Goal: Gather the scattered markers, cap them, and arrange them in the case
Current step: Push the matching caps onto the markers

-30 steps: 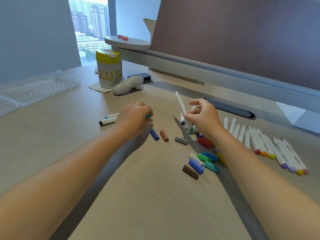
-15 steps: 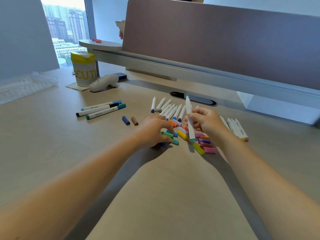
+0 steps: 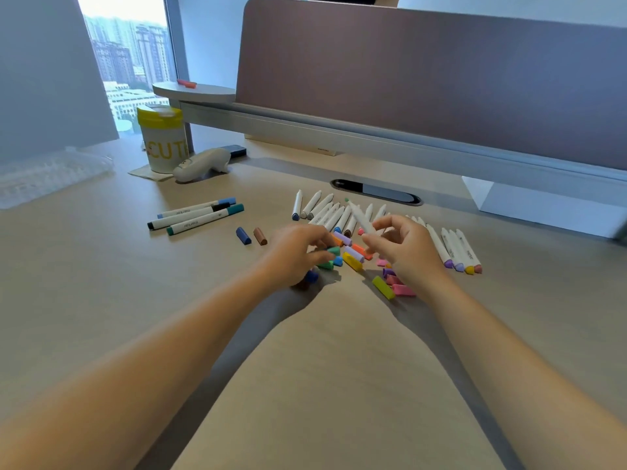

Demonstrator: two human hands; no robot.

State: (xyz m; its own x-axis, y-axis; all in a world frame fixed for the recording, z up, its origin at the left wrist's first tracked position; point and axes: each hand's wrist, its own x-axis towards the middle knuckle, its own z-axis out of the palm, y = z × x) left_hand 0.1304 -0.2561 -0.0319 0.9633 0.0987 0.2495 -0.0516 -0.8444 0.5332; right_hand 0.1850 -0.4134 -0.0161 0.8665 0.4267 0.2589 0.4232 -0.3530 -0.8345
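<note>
Crowding the middle of the pale, matte bench is a heap of short, blocky plastic caps in green, yellow, lilac, orange and pink, with a row of slim white uncapped markers fanned out just behind it. The left hand rests over the heap's left edge, fingers curled onto a green cap, hiding some caps beneath the palm. The right hand pinches one white marker between thumb and fingertips, tilted up and leftward with its green tip raised. More white markers with coloured ends lie to its right. Three capped markers lie well apart on the left, near a loose blue cap and brown cap. A clear, ridged plastic case sits at the far left edge. A yellow-lidded cylindrical tub and a smooth white handheld device stand beyond, below a mauve partition.
</note>
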